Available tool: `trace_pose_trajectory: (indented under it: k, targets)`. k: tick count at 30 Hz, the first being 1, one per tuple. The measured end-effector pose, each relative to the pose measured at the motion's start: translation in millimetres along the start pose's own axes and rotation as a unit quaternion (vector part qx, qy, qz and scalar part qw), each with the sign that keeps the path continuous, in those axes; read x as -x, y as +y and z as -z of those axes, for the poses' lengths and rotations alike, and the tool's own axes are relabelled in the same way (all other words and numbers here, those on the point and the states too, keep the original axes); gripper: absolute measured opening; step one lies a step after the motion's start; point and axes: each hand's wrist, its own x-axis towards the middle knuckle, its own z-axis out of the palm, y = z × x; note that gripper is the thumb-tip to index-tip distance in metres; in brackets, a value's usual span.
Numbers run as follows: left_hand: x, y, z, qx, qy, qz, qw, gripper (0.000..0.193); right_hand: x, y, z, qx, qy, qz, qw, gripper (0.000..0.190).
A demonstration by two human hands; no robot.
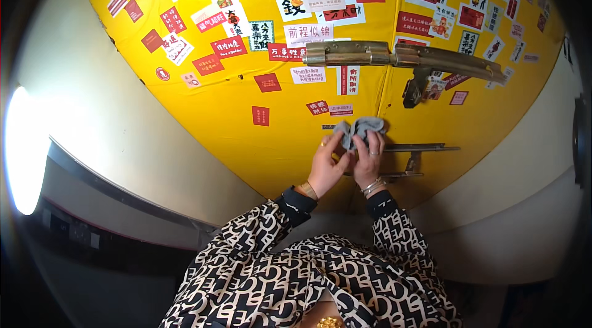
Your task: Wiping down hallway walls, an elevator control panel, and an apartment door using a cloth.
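Note:
A crumpled grey cloth is bunched between my two hands, in front of a yellow double door. My left hand pinches its left side with the fingertips. On the right side, the fingers of my right hand press into its folds. Just above and to the right, a large tarnished metal latch spans the seam between the door leaves. Behind my right hand, a second metal fitting is partly hidden. Whether the cloth touches the door, I cannot tell.
Many red and white paper stickers bearing writing cover the upper door. Pale walls flank it on both sides. A bright light glows at far left. The latch's handle juts downward on the right leaf.

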Motion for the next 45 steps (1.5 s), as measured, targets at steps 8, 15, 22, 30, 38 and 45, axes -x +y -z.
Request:
trace_pose_trajectory:
  k: [8,15,22,30,38,45]
  targets:
    - [2.0,14.8,-3.5,0.015,-0.061,0.063,0.996,0.072,-17.0,-6.1,16.8,-0.042,0.018,-0.068,0.997,0.039]
    - [-56.7,91.8,44.4,-0.236,-0.016,-0.268,0.934,0.075,-146.4,-19.5,61.7,0.016,0.232,0.033,0.972,0.032]
    - [-67.3,13.5,50.7,-0.44,-0.116,-0.297,0.84,0.06,-194.1,-62.6,31.7,0.018,0.067,0.191,0.979,0.045]
    - [-68.2,24.9,54.8,-0.489,-0.045,-0.323,0.809,0.057,-196.6,-30.5,68.2,0.085,0.058,0.232,0.967,0.042]
    - [-63.0,24.9,46.6,-0.477,-0.013,-0.354,0.804,0.054,-181.9,-44.9,78.2,0.085,0.11,0.17,0.976,0.039]
    - [-66.1,-14.4,46.5,-0.408,-0.05,-0.367,0.835,0.035,-210.1,-103.0,20.8,-0.032,0.068,0.222,0.972,0.031]
